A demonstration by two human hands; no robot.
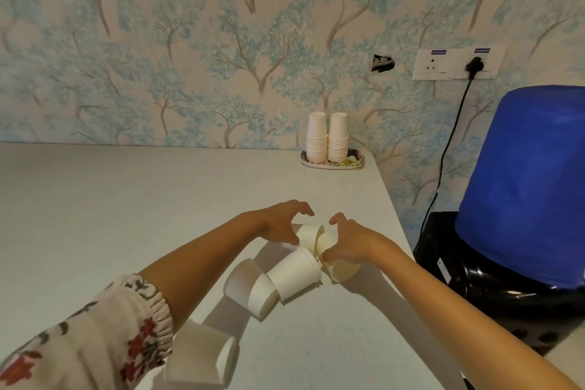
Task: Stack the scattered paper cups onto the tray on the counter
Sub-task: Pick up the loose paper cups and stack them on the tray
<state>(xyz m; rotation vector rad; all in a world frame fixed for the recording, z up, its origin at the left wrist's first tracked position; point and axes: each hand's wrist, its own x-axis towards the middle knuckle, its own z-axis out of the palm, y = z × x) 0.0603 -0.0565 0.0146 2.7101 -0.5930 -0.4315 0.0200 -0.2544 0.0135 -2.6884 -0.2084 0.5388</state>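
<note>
Here, loose white paper cups lie on their sides on the pale worktop, clustered near its right edge: one large cup points its rim up and right, a second cup lies just beside it on the left, and a third rests closer to the camera, next to a flowered sleeve. Both hands meet over the far end of this cluster. The left hand has its fingers spread and curved, the thumb touching a tipped cup, not closed around it. The right hand has its fingers curled down onto the cups beneath it, and appears to pinch a rim, though the grip itself is partly hidden. Well apart, at the far right corner against the tree-patterned wall, a small tray carries two upside-down stacks of cups standing side by side. Right of the worktop stands a water dispenser with a blue bottle.
</note>
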